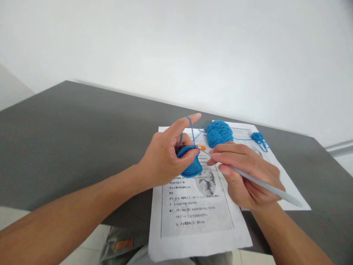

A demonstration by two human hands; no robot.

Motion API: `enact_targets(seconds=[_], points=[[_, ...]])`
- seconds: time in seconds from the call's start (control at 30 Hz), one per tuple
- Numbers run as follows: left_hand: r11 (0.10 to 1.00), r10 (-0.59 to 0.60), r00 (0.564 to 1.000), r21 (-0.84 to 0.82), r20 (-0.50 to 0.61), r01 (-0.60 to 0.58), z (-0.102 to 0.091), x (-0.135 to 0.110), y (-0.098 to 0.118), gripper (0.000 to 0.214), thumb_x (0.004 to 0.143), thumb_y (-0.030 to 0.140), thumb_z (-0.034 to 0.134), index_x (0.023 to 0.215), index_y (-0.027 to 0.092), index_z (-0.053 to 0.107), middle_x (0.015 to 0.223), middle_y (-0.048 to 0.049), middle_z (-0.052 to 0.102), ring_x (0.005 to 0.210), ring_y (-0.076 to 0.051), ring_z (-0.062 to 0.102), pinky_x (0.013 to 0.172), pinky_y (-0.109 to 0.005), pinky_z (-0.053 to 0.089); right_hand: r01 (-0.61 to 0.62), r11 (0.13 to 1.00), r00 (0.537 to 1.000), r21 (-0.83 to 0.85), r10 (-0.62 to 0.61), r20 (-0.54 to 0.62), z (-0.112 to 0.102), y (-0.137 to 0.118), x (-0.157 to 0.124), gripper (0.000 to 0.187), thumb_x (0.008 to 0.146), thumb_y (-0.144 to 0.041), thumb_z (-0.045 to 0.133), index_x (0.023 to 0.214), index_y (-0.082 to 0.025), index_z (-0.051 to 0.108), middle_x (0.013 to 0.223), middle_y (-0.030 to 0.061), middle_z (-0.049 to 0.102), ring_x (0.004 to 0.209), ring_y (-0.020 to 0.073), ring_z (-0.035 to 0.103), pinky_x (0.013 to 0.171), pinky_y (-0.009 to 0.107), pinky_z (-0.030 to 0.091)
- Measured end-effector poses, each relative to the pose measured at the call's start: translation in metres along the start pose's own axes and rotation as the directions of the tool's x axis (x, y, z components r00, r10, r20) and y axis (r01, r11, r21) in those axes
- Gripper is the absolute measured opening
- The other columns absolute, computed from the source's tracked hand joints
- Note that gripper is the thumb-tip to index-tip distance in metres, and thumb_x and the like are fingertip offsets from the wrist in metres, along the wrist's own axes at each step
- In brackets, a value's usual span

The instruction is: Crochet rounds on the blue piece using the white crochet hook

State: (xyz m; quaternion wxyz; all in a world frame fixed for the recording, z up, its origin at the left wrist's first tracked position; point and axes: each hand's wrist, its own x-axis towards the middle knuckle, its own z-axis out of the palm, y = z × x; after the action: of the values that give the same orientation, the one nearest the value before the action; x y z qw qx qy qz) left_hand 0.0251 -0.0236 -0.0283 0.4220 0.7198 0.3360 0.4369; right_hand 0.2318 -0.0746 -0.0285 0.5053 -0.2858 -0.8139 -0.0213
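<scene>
A round blue crocheted piece (193, 169) is pinched between the thumb and fingers of my left hand (168, 154). Blue yarn loops over that hand's raised index finger and runs down to the edge of the piece. My right hand (245, 169) grips a crochet hook (264, 186) with a grey handle, held like a pen. Its thin metal tip meets the top edge of the crochet, close to my left thumb. Beside the tip sits a small orange stitch marker (202, 147). The exact stitch at the tip is too small to make out.
Behind my hands, a ball of blue yarn (220, 133) lies on printed sheets, with a small loose tangle of yarn (258, 138) to its right. One printed sheet (193, 244) overhangs the near edge of the dark grey table (82, 147). A white wall (176, 55) stands behind.
</scene>
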Motion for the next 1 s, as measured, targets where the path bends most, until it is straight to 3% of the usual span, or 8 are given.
enact_targets(seconds=[0.13, 0.57, 1.0], points=[[0.999, 0.014, 1.000, 0.038, -0.026, -0.013, 0.000, 0.002, 0.000, 0.068, 0.084, 0.014, 0.072, 0.151, 0.013, 0.060, 0.071, 0.0035, 0.069, 0.057, -0.009, 0.052, 0.055, -0.023, 0.043, 0.049, 0.998, 0.999, -0.043, -0.049, -0.007, 0.000, -0.002, 0.002, 0.025, 0.092, -0.003, 0.069, 0.115, -0.011, 0.077, 0.095, 0.0120, 0.081, 0.089, 0.0246, 0.079, 0.069, 0.034, 0.067], [0.968, 0.134, 0.985, 0.225, -0.109, -0.107, -0.004, 0.002, 0.007, 0.054, 0.085, 0.012, 0.073, 0.138, 0.013, 0.069, 0.069, 0.0048, 0.074, 0.049, -0.007, 0.051, 0.052, -0.021, 0.042, 0.022, 0.996, 0.999, -0.089, -0.026, -0.035, 0.008, -0.007, 0.004, 0.029, 0.091, 0.000, 0.070, 0.117, -0.009, 0.078, 0.101, 0.0127, 0.081, 0.090, 0.0227, 0.081, 0.078, 0.034, 0.069], [0.973, 0.093, 0.980, 0.227, -0.178, -0.052, -0.005, 0.002, 0.009, 0.053, 0.085, 0.014, 0.075, 0.137, 0.016, 0.071, 0.068, 0.0058, 0.075, 0.050, -0.008, 0.052, 0.057, -0.023, 0.047, 0.028, 0.985, 0.997, -0.170, -0.039, -0.065, 0.016, -0.005, -0.003, 0.042, 0.091, -0.001, 0.075, 0.130, -0.015, 0.076, 0.108, 0.0106, 0.084, 0.097, 0.0244, 0.081, 0.081, 0.039, 0.071]])
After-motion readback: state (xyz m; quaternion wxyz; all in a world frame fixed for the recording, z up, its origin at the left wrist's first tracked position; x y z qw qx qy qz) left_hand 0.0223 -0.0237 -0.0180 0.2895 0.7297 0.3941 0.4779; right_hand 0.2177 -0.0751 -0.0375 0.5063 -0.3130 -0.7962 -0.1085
